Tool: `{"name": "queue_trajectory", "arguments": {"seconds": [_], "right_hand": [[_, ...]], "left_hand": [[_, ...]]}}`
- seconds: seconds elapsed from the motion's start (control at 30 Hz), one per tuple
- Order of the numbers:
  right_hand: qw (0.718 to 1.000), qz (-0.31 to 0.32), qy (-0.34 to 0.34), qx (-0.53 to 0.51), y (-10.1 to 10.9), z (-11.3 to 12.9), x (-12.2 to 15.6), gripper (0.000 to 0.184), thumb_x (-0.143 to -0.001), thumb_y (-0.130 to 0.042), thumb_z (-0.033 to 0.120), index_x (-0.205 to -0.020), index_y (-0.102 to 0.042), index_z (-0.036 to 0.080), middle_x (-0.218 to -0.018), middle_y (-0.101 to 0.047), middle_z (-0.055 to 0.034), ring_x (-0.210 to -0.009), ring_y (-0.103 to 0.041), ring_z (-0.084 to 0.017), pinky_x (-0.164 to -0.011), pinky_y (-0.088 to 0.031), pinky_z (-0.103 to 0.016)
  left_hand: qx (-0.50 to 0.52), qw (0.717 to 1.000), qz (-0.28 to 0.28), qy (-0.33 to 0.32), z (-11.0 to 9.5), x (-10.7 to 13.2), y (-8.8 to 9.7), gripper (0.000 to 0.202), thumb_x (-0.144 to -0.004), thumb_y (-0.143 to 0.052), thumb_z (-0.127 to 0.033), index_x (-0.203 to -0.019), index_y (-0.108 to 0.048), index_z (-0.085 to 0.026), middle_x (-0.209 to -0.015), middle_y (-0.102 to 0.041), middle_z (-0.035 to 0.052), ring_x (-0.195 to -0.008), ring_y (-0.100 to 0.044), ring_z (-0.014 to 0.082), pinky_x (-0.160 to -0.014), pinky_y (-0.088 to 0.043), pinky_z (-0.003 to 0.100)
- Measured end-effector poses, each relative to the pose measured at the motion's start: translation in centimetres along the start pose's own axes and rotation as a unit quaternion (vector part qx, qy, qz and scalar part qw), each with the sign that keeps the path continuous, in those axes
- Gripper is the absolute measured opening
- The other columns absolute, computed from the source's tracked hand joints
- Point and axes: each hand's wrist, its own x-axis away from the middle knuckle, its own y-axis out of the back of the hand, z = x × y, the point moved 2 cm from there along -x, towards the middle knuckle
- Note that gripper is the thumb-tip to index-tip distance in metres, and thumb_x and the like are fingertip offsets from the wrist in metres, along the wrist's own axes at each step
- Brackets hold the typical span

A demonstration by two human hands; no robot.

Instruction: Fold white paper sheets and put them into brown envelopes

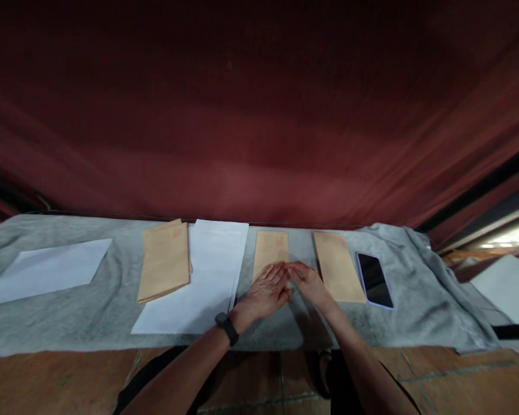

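Observation:
A brown envelope (270,245) with a reddish printed mark lies upright in front of me on the grey cloth. My left hand (268,290), with a dark watch on its wrist, rests flat across the envelope's lower part, fingers stretched out. From the right, my right hand (308,283) meets the left fingertips at the envelope's right edge. Its thumb and index finger come together there in what looks like a pinch; the exact contact is partly hidden. The envelope's bottom end is covered by my left hand.
Left of my hands, several stacked brown envelopes (164,262) overlap white paper sheets (218,253). Another white sheet (54,270) lies far left. To the right are more brown envelopes (338,266) and a phone (375,280). A red fabric wall (251,144) rises behind the grey cloth (432,288).

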Motion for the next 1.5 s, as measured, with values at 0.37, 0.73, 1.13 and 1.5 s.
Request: {"name": "queue_trajectory", "arguments": {"seconds": [0.37,0.73,1.13,1.5], "right_hand": [[0.966,0.054,0.121,0.222,-1.9,-1.7,0.1,0.044,-0.104,-0.037,0.028,-0.143,-0.056,0.021,-0.150,-0.054,-0.0081,-0.139,-0.050,-0.020,-0.118,-0.041,-0.044],[0.946,0.030,0.103,0.306,-2.1,-2.2,-0.5,0.049,-0.104,-0.037,0.030,-0.152,-0.044,0.018,-0.158,-0.043,-0.0090,-0.146,-0.041,-0.023,-0.121,-0.035,-0.046],[0.953,0.101,0.107,0.263,-2.1,-0.2,-1.1,0.048,-0.104,-0.042,0.033,-0.151,-0.045,0.022,-0.159,-0.043,-0.0060,-0.147,-0.039,-0.018,-0.125,-0.027,-0.044],[0.950,0.120,0.142,0.250,-4.7,1.0,-1.2,0.045,-0.104,-0.044,0.032,-0.148,-0.049,0.025,-0.160,-0.042,-0.0052,-0.148,-0.037,-0.018,-0.125,-0.028,-0.043]], "left_hand": [[0.007,1.000,0.014,-0.024,-0.6,2.7,1.7,0.058,-0.098,-0.055,-0.043,-0.147,-0.044,-0.013,-0.153,-0.049,0.0148,-0.146,-0.040,0.0232,-0.121,-0.032,0.041],[-0.005,0.999,-0.026,-0.040,-0.1,2.8,1.9,0.021,-0.096,-0.051,-0.014,-0.111,-0.065,-0.016,-0.122,-0.070,0.0107,-0.119,-0.064,0.0211,-0.108,-0.049,0.038],[-0.039,0.998,0.043,-0.003,-2.1,3.1,2.3,0.028,-0.091,-0.051,-0.004,-0.113,-0.062,-0.016,-0.122,-0.068,0.0106,-0.117,-0.063,0.0238,-0.104,-0.050,0.039],[-0.098,0.990,0.044,-0.091,-4.8,5.6,1.6,0.032,-0.089,-0.056,-0.010,-0.121,-0.059,-0.016,-0.132,-0.063,0.0139,-0.126,-0.059,0.0286,-0.105,-0.048,0.040]]}}
